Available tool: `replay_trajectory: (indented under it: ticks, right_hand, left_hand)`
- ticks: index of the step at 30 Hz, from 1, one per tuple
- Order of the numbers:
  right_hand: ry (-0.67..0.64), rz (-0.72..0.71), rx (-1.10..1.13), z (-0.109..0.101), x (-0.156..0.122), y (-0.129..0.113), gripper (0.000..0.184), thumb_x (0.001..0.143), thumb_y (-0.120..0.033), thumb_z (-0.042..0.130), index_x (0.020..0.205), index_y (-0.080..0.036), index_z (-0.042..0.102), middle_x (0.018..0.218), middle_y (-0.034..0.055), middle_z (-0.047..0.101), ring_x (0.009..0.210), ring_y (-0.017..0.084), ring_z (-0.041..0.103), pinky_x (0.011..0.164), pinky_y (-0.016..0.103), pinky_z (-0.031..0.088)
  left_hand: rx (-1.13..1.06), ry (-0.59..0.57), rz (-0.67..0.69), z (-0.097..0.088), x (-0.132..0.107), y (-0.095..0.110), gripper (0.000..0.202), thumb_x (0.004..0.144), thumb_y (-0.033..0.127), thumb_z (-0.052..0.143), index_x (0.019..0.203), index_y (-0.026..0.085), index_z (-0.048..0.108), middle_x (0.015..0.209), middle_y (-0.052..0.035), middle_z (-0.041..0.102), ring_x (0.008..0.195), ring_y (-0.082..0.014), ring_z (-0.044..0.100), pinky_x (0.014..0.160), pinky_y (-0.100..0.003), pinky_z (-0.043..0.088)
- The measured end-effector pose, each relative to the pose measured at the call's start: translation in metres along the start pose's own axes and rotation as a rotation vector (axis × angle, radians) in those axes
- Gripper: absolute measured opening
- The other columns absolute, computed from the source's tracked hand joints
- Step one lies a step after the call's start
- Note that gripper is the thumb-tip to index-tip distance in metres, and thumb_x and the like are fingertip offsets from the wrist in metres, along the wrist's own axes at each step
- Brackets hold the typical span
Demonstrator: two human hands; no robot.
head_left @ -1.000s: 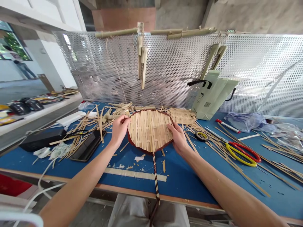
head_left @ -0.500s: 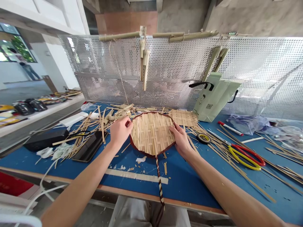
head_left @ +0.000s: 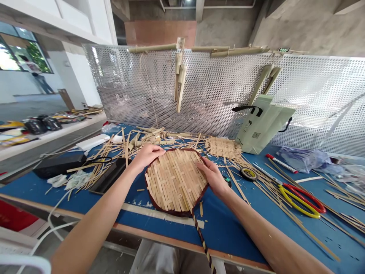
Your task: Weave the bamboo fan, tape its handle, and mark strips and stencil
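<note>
A round woven bamboo fan [head_left: 173, 180] with a dark red rim and a striped handle [head_left: 203, 243] is held above the blue table [head_left: 242, 224], tilted with its face toward me. My left hand [head_left: 146, 155] grips the fan's upper left rim, fingers curled over the edge. On the upper right rim my right hand [head_left: 212, 176] holds it, thumb on the weave. The handle points down past the table's near edge.
Loose bamboo strips [head_left: 119, 146] lie at the back left beside a dark flat case [head_left: 110, 176] and a black box [head_left: 58, 165]. A small woven mat [head_left: 224, 147], tape roll [head_left: 248, 174], red-and-yellow scissors [head_left: 303, 194], a red marker [head_left: 279, 163] and a pale green bag [head_left: 264, 123] sit to the right.
The fan has been lifted nearer to me and turned, so its handle now slants down to the right. Both hands kept their grip on the rim.
</note>
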State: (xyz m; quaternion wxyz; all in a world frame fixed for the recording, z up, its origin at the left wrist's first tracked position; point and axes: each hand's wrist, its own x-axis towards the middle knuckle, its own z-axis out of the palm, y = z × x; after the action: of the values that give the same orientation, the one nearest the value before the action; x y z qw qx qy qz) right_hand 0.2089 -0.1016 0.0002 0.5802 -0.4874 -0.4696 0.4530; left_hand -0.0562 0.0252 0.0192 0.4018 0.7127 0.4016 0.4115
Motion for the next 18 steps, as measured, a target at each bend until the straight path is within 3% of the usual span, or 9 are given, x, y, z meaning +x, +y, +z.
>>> replay_trajectory:
  ticks: [6, 12, 18]
  right_hand:
    - [-0.009, -0.002, -0.035, -0.0011, -0.0001, 0.0005, 0.033, 0.079, -0.046, 0.083, 0.105, -0.024, 0.082, 0.101, 0.0036, 0.084, 0.098, 0.03, 0.075, 0.086, 0.038, 0.056]
    - [-0.065, 0.037, -0.017, -0.0029, -0.0021, -0.0023, 0.034, 0.079, -0.045, 0.085, 0.107, -0.025, 0.083, 0.104, 0.0032, 0.085, 0.098, 0.029, 0.076, 0.089, 0.038, 0.057]
    - [-0.184, 0.049, -0.065, 0.0017, -0.0068, -0.0028, 0.036, 0.082, -0.049, 0.086, 0.109, -0.025, 0.084, 0.105, 0.0034, 0.084, 0.096, 0.027, 0.075, 0.091, 0.039, 0.057]
  left_hand:
    - [0.021, -0.134, -0.054, -0.001, -0.0015, -0.0045, 0.037, 0.077, 0.058, 0.084, 0.079, 0.021, 0.082, 0.075, -0.0041, 0.078, 0.07, -0.0251, 0.07, 0.066, -0.033, 0.047]
    - [0.011, -0.124, -0.107, -0.0039, -0.0043, -0.0043, 0.051, 0.09, 0.072, 0.07, 0.092, 0.023, 0.083, 0.092, -0.0111, 0.083, 0.084, -0.0319, 0.076, 0.072, -0.038, 0.054]
    - [0.014, -0.321, -0.016, 0.005, -0.0051, 0.005, 0.037, 0.084, 0.064, 0.079, 0.087, 0.027, 0.084, 0.097, -0.005, 0.084, 0.096, -0.0316, 0.076, 0.083, -0.037, 0.053]
